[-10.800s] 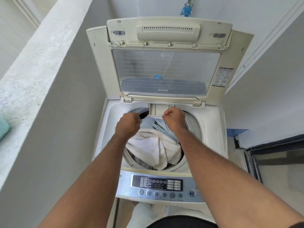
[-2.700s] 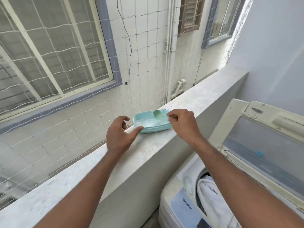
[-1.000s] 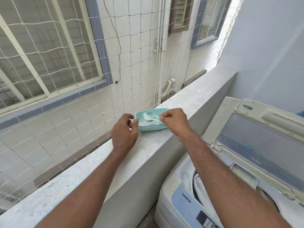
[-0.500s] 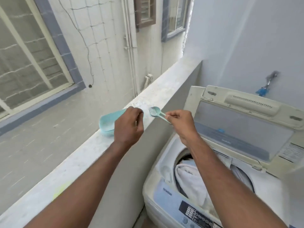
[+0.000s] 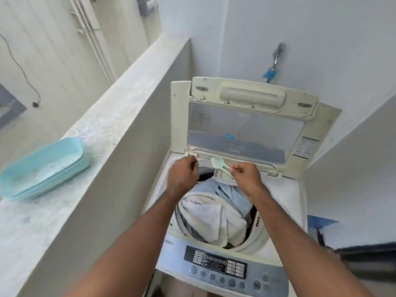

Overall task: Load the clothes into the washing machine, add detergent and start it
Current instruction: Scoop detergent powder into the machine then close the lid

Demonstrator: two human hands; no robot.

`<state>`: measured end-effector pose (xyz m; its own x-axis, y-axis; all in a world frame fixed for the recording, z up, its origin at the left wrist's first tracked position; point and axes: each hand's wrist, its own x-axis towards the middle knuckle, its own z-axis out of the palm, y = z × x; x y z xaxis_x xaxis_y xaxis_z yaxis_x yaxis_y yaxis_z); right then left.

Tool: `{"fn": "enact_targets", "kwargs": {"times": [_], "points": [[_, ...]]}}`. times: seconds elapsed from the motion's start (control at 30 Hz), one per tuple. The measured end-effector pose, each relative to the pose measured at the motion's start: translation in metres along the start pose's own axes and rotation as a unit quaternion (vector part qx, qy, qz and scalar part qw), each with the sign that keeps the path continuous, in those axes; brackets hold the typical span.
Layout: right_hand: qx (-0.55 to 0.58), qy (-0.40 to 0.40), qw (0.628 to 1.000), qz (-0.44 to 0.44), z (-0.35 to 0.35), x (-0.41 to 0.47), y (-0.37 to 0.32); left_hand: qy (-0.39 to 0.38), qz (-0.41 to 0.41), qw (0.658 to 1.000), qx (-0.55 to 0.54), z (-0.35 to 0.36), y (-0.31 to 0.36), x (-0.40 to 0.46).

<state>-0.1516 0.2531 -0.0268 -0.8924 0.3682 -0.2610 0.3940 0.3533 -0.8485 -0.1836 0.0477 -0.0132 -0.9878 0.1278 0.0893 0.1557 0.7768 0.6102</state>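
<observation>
Narrow balcony nook, daylight from the left. Pale grey wall [image 5: 300, 28] at the back, a tap [image 5: 277, 53] with a blue fitting [image 5: 269, 74] mounted on it. Low speckled concrete ledge [image 5: 120, 97] runs along the left side toward the back corner. Beyond it, a white tiled outer wall [image 5: 53, 50] with vertical pipes [image 5: 92, 37] and a dangling black cable [image 5: 23, 76]. Grey-blue window frame [image 5: 8, 108] at far left edge. Right side: plain wall [image 5: 364, 168], dark frame [image 5: 364, 260] low down, blurred.

A pale, speckled concrete ledge [image 5: 120, 116] ran along the left of the washing machine [image 5: 300, 202]. On it sat a turquoise plastic tub [image 5: 42, 166] (white powder inside), near the ledge's outer edge.
</observation>
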Motion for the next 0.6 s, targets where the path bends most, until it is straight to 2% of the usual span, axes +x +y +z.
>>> {"fn": "enact_targets", "kwargs": {"times": [0.1, 0.27, 0.47, 0.6], "points": [[-0.071, 0.046, 0.996, 0.016, -0.019, 0.009, 0.046, -0.061, -0.055, 0.996, -0.019, 0.05, -0.003, -0.003], [-0.16, 0.081, 0.984, 0.002, -0.025, 0.031, 0.087, -0.19, -0.051, 0.98, -0.018, 0.106, -0.01, 0.002], [-0.254, 0.072, 0.961, -0.087, -0.006, 0.049, 0.093, -0.17, -0.068, 0.983, 0.028, 0.13, -0.01, -0.001], [-0.349, 0.057, 0.913, -0.202, 0.003, 0.045, 0.089, -0.162, -0.062, 0.985, 0.022, 0.132, -0.013, -0.002]]}}
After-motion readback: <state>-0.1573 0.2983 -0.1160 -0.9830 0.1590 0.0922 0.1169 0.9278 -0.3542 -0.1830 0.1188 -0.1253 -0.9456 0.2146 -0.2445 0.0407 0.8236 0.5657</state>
